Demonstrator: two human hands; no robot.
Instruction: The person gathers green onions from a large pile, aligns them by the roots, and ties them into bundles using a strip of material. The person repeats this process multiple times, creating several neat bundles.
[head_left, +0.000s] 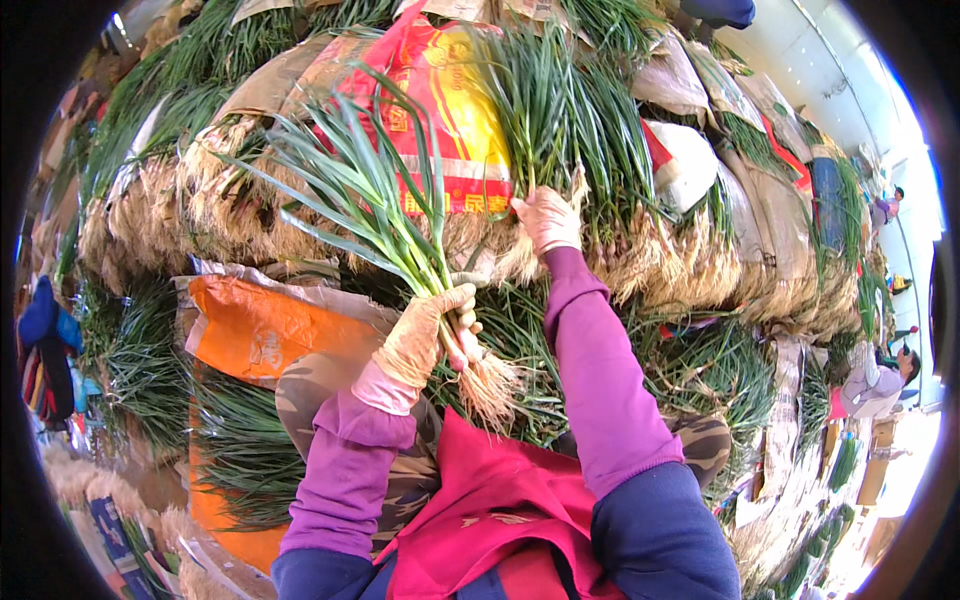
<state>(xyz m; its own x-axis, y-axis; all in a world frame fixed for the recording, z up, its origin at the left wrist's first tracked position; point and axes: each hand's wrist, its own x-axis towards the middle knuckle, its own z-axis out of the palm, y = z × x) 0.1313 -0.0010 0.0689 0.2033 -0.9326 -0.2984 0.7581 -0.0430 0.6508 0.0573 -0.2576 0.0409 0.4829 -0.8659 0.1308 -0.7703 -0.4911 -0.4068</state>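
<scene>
My left hand (421, 337), in a pale glove, grips a small bunch of green garlic (401, 236) by its lower stems. The leaves fan up and to the left, while the reddish bulbs and stringy roots (486, 386) hang out below my fingers. Further forward and to the right, my gloved right hand (550, 217) closes around a stalk of green garlic (531, 142) at the front of a heaped row. Pale roots show just beneath that hand; its fingertips are partly hidden. Between the two hands lies a red and yellow woven sack (457, 112) bearing writing, draped over the row.
Brown sacks (274, 82) cover other parts of the root-fringed heap. An orange sack (277, 330) lies left of my knees, beside loose green leaves (247, 450). More leaves (697, 367) spread to the right. Another person (874, 386) is at the far right.
</scene>
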